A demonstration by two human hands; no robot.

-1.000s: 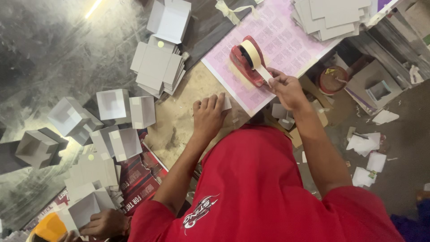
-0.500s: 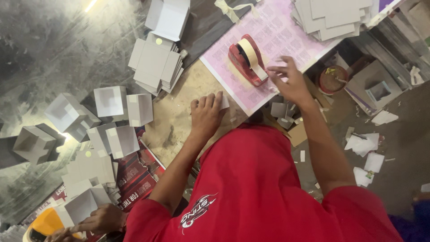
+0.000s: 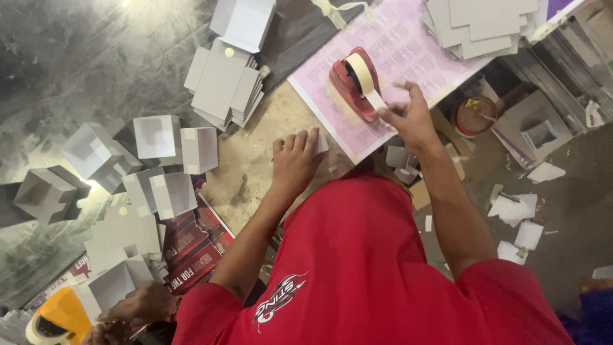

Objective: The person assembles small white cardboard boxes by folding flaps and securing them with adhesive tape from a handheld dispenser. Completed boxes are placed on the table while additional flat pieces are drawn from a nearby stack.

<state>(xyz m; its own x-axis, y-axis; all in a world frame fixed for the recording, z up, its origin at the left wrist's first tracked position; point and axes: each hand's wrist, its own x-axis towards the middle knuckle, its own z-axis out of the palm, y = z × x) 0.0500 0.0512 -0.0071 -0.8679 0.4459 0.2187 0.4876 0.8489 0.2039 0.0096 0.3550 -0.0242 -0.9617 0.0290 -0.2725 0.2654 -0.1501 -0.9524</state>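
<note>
Fingers (image 3: 391, 112) of right hand (image 3: 408, 118) now pinch tape strip pulled off red tape dispenser (image 3: 352, 84), having left the roll. Left hand (image 3: 295, 160) stays flat, fingers together, pressing small grey card (image 3: 321, 142) on worktop (image 3: 246, 172).

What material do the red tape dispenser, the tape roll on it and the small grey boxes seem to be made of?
Tape dispenser: probably moulded plastic, red with a slight sheen.
Tape roll: looks like paper masking tape, matt cream; the right hand pulls its end.
Grey boxes: apparently thin cardboard, matt, with sharp folds and flat panels.
The left hand rests on a small piece of the same grey card.
</note>
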